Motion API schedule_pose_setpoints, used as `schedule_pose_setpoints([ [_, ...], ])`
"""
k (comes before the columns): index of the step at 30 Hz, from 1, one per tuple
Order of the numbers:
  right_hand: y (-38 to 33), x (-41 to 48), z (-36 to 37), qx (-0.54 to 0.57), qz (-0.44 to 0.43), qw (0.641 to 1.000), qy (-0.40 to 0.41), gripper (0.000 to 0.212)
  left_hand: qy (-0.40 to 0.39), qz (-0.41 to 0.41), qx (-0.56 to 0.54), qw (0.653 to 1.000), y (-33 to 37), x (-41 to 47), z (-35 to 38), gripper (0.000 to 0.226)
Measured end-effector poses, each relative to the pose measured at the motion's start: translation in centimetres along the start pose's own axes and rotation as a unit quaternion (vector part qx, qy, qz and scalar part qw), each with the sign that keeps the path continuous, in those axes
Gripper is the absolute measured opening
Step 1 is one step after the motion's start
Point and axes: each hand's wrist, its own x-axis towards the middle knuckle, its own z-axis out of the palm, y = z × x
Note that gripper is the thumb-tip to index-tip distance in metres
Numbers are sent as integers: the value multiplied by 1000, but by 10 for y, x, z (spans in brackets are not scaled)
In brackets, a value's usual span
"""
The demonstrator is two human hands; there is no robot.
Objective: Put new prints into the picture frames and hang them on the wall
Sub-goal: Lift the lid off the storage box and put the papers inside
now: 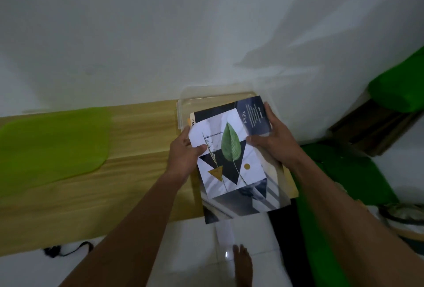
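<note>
A print with a green leaf, black triangles and gold shapes (229, 156) lies on top of a stack of prints (263, 197) over the wooden table's right end. My left hand (184, 151) pinches the leaf print's left edge, thumb on top. My right hand (273, 140) grips the stack's right side, thumb on the leaf print, fingers on a dark blue sheet with white text (254, 114). A clear plastic box (197, 96) sits under the stack by the wall. No picture frame shows.
The wooden table (142, 149) runs along a white wall (160, 34). A lime green mat (50, 149) lies on its left part. Green cloth (394, 89) and dark boards (376, 126) are at the right. A black cable (66, 249) and my bare foot (243, 261) are on the white tiled floor.
</note>
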Motion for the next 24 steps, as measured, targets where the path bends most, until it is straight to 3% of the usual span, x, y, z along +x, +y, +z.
schedule_pose_setpoints([
  [5,4,52,-20,-13,-1,1000,-26,110,46,-2,-18,999,-5,31,27,70],
  [7,5,76,-31,-25,-2,999,-44,111,114,43,81,989,-8,41,33,60],
  [10,-2,111,-45,-72,-21,994,-77,110,210,123,301,922,-19,59,25,57],
  [13,-11,148,-56,-127,-46,983,-124,109,189,123,397,890,-23,84,14,61],
  [18,-30,204,-53,-233,-74,943,-226,114,85,92,429,894,-28,102,8,56],
  [24,-54,247,-27,-365,-135,861,-328,117,101,85,419,898,-36,107,0,60],
])
